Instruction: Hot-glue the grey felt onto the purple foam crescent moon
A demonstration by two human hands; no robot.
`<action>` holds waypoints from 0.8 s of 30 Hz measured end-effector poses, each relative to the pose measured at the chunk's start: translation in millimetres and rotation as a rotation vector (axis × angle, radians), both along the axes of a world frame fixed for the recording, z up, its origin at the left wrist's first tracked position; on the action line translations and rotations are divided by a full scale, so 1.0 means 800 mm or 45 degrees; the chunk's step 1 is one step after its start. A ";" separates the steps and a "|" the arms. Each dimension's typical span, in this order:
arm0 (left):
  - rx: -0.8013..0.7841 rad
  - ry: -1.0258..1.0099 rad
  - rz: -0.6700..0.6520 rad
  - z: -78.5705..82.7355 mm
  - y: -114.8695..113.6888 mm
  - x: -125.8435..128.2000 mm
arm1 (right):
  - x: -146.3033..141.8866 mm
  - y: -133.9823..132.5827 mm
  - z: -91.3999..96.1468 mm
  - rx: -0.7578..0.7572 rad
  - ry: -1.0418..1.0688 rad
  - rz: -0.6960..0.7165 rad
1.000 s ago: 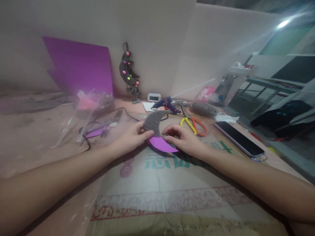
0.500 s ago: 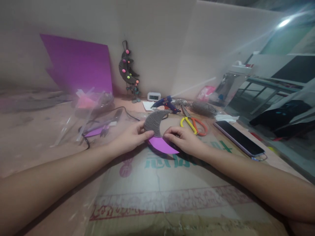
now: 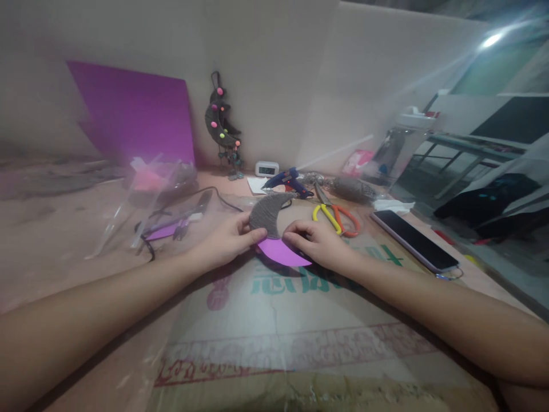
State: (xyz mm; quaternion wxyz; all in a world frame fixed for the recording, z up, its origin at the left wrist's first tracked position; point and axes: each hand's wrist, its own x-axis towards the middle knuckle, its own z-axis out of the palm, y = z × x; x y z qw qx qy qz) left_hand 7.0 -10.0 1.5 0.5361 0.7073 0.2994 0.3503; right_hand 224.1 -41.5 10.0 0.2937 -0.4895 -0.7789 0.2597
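A crescent-shaped cutout (image 3: pixel 274 229) lies on the cardboard (image 3: pixel 283 326) in front of me. Its upper half is wrapped in grey twine; its lower tip is bare purple. My left hand (image 3: pixel 229 240) grips the crescent's left edge with thumb and fingers closed on it. On the right, the fingers of my right hand (image 3: pixel 319 243) are curled and pinched against the crescent's inner edge, where the twine wrapping ends.
Yellow and orange scissors (image 3: pixel 337 217), a blue glue gun (image 3: pixel 287 182), a ball of twine (image 3: pixel 354 189) and a phone (image 3: pixel 414 240) lie to the right. A finished decorated crescent (image 3: pixel 221 126), a purple sheet (image 3: pixel 132 114) and a small clock (image 3: pixel 266 169) stand by the wall. Plastic bags and a black cable lie at left.
Both hands stay on the crescent almost unmoved; the view has shifted slightly.
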 end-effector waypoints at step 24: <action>0.041 -0.017 0.316 0.002 -0.001 -0.004 | 0.003 -0.005 0.004 -0.043 0.032 -0.027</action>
